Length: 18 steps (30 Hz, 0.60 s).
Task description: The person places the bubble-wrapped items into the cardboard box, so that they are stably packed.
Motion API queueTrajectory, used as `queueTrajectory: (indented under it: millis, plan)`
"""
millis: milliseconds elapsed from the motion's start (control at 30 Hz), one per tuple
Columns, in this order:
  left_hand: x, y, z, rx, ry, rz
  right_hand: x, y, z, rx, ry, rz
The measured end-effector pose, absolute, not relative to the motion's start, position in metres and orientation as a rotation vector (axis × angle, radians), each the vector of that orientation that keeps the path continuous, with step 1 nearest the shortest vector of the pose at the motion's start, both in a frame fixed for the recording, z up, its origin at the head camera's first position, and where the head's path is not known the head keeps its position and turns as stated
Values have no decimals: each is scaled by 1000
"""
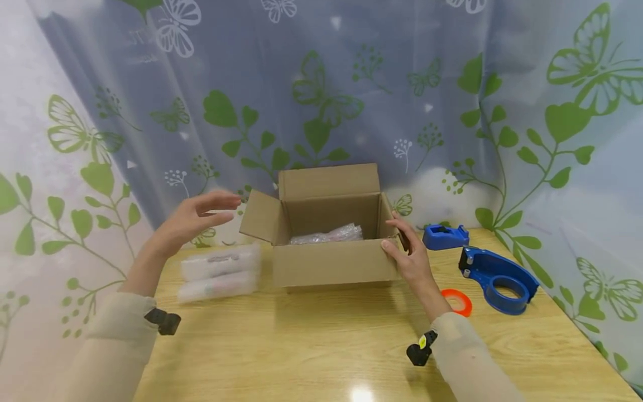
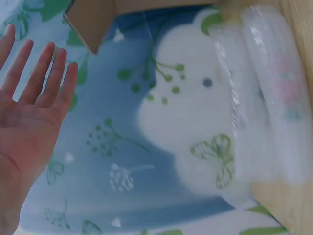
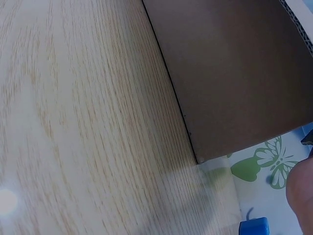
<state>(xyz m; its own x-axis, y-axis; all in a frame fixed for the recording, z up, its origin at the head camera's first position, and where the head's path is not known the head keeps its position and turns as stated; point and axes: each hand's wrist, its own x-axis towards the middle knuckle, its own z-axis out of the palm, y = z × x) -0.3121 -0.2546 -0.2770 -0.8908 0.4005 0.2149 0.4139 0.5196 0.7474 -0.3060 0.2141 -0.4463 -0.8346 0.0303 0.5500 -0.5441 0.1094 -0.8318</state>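
A cardboard box (image 1: 331,265) stands on the table with its top open. Its back flap (image 1: 329,181) is up and its left flap (image 1: 262,216) leans outward. Inside lies a bubble-wrapped bundle (image 1: 329,234), partly hidden by the front. My right hand (image 1: 414,259) grips the box at its right front corner, thumb at the front and fingers over the right side. To the left of the left flap, my left hand (image 1: 193,218) is in the air with fingers extended, holding nothing; its palm shows in the left wrist view. Below it lie two bubble-wrapped rolls (image 1: 218,285).
Right of the box are a small blue tape dispenser (image 1: 445,237), a larger blue hand-held tape dispenser (image 1: 497,282) and an orange-rimmed tape roll (image 1: 458,302). A butterfly-patterned curtain (image 1: 346,84) hangs behind the wooden table (image 1: 301,352).
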Motion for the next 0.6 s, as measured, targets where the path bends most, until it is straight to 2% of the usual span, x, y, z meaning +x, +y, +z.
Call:
queueTrajectory:
  millis: [133,600]
  plan:
    - [-310,-274,-287,-651,-2769,-1314,-306,215,-446,503,-1956,1768]
    - [-316,-324,-353,-663,-2889,-1197,-307,215,-446,516,-1940,1770]
